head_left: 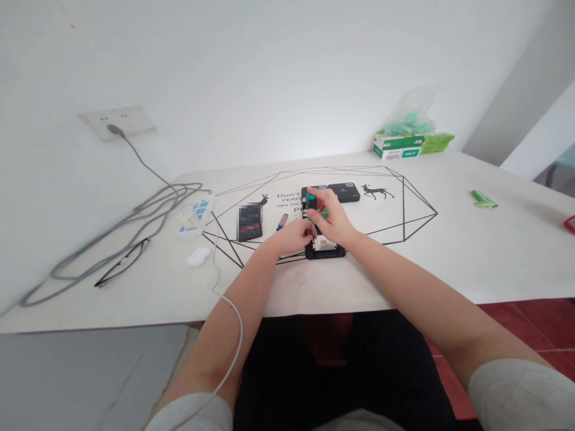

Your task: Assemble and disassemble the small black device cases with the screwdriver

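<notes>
My right hand (pixel 335 218) is closed around the green handle of a screwdriver (pixel 310 197), held upright with its thin shaft pointing down. Close below it, my left hand (pixel 291 236) has its fingers pinched together beside the shaft; what they hold is hidden. Under both hands lies an opened black device (pixel 326 254), with a pale part showing inside its near end. The far part of the device is partly covered by my right hand. A flat black box (pixel 345 192) lies just behind.
Left of my hands are a phone (pixel 250 222), a small blue-handled tool (pixel 282 222), a white earphone case (pixel 198 257), a white-and-blue tray (pixel 195 215), glasses (pixel 122 263) and a coiled grey cable (pixel 148 221). Green boxes (pixel 398 143) stand at the back right. A thin white cord crosses my left arm.
</notes>
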Tool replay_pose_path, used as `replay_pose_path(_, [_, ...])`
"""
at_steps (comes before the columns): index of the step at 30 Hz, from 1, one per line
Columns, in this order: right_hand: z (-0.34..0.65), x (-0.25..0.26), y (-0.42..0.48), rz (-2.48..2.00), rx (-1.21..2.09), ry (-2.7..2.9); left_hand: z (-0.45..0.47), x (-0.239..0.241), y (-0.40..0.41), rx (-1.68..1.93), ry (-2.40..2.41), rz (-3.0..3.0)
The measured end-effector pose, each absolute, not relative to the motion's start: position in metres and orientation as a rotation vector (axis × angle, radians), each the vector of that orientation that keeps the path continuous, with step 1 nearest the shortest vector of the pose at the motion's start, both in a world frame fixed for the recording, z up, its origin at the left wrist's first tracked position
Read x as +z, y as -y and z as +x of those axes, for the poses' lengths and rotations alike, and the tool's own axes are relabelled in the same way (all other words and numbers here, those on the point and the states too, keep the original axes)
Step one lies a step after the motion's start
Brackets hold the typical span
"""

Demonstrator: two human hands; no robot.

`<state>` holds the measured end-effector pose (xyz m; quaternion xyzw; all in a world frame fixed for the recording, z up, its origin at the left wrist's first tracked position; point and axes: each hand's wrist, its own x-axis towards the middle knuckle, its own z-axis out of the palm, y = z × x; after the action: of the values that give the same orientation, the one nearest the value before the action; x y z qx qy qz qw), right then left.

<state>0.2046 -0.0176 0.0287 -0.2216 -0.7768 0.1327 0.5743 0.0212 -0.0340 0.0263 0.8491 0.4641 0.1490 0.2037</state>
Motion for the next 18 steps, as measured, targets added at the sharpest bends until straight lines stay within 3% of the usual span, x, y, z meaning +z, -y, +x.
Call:
replay_pose_path(7, [0.202, 0.026, 0.019, -0.517, 0.600, 1.717, 0.025, 0.031, 0.036, 0.474, -1.327, 2.412])
replay_pose_path(18, [0.207, 0.035, 0.020, -0.576, 0.514, 1.701, 0.010, 0.030, 0.021, 0.859, -1.926, 2.031])
